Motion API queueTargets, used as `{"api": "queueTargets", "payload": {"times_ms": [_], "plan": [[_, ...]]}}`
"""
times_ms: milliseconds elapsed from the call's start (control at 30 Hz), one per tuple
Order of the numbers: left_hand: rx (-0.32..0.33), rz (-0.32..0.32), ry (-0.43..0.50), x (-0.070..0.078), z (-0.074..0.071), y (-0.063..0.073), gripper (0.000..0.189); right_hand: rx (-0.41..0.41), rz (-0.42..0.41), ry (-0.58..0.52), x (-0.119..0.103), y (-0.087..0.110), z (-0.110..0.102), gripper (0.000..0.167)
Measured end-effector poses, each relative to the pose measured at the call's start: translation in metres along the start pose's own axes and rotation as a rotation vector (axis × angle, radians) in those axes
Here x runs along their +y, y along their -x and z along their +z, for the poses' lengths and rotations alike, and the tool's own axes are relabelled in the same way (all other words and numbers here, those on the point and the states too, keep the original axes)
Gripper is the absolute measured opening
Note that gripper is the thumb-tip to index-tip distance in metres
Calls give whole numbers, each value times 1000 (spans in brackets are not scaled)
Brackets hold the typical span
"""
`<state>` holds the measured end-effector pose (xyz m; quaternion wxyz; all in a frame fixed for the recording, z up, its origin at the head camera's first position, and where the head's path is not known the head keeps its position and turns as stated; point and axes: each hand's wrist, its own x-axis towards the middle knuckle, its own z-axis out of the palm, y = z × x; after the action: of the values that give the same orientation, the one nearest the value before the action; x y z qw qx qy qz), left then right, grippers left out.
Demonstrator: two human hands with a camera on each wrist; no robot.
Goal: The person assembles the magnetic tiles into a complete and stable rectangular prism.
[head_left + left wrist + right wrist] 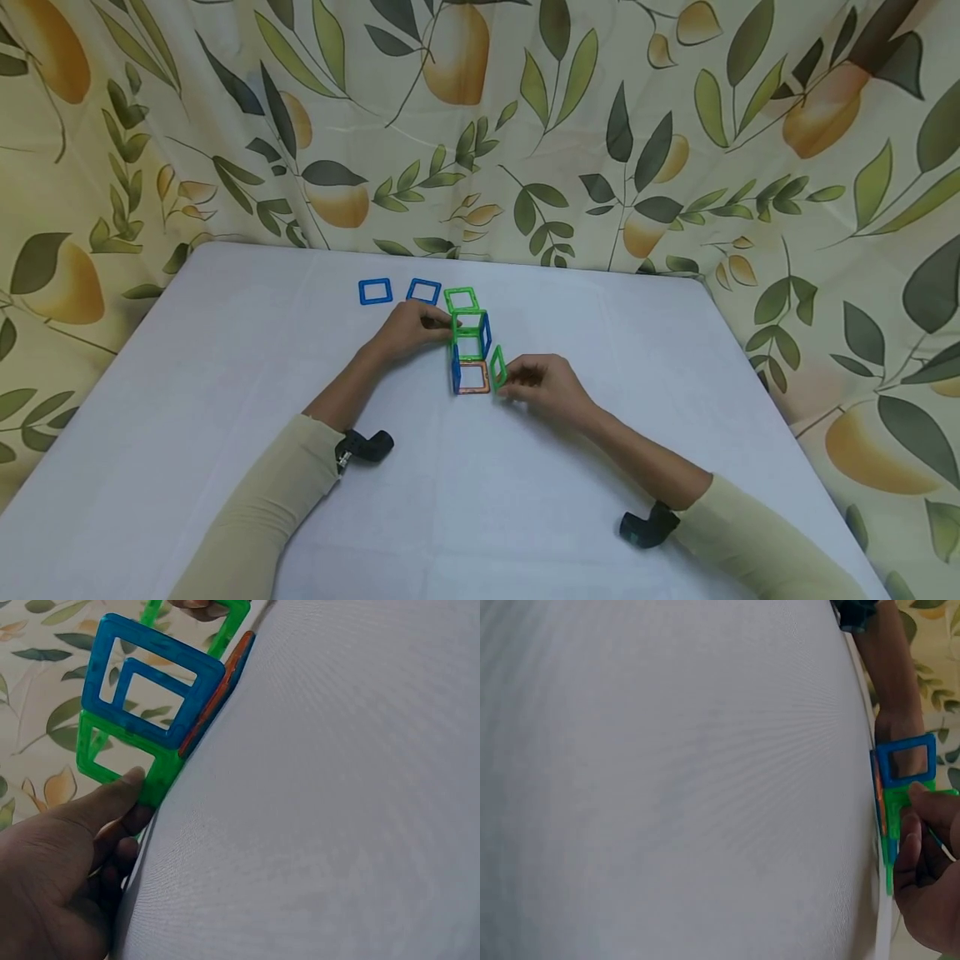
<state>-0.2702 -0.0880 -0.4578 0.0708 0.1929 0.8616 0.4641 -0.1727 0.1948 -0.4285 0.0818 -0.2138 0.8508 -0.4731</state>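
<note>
The green square tile (498,366) is pinched by the right hand (546,385); the green-and-blue tile cube (470,332) is best steadied by the gripping left hand (408,327) as edges are aligned.

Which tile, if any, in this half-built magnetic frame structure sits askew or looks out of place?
One: the green tile pinched by the right hand leans tilted beside the orange tile, not squared up. The left hand holds the upright part. Two blue tiles lie flat apart, undamaged.
</note>
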Motion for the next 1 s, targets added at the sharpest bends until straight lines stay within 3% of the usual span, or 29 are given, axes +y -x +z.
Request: {"api": "queueTargets", "payload": {"times_ms": [533, 1000], "plan": [[1, 13, -8, -3, 0, 1, 24, -7, -23, -11, -4, -2, 10, 16], [4, 21, 1, -3, 1, -1, 23, 15, 13, 9, -2, -7, 13, 15]]}}
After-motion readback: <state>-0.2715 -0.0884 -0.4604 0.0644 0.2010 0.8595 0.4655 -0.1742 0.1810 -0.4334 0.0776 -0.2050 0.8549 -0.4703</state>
